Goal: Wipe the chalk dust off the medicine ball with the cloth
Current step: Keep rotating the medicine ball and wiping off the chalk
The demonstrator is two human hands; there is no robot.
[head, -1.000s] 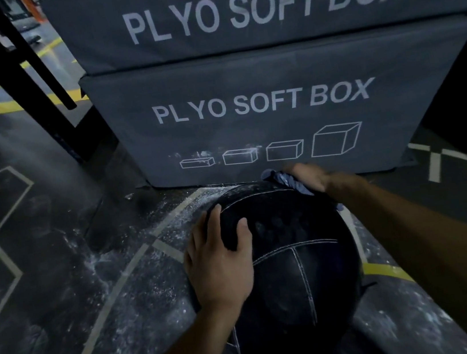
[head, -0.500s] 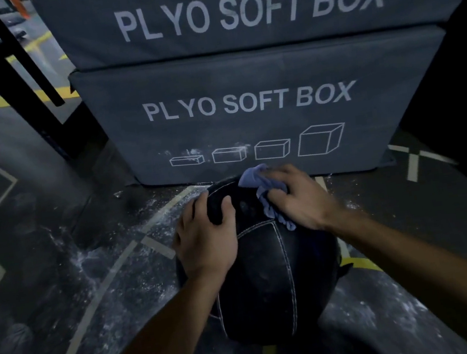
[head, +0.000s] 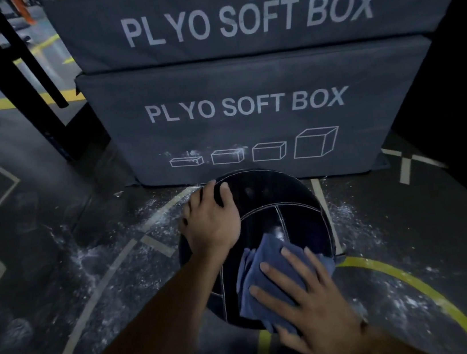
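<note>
A black medicine ball (head: 271,201) with white stitched seams sits on the dark gym floor in front of the plyo boxes. My left hand (head: 211,219) rests on its upper left side, fingers spread over the curve. My right hand (head: 306,295) presses a blue cloth (head: 258,278) flat against the ball's near right side, fingers straight and spread on top of the cloth. A faint pale smear shows on the ball just above the cloth.
Two stacked grey boxes (head: 246,109) marked PLYO SOFT BOX stand directly behind the ball. White chalk dust (head: 111,254) is scattered over the floor on both sides. A black rack upright (head: 31,94) rises at the left. Yellow and pale lines cross the floor.
My right hand has dragged the cloth from the ball's far top down to its near right side. My left hand has stayed on the upper left of the ball.
</note>
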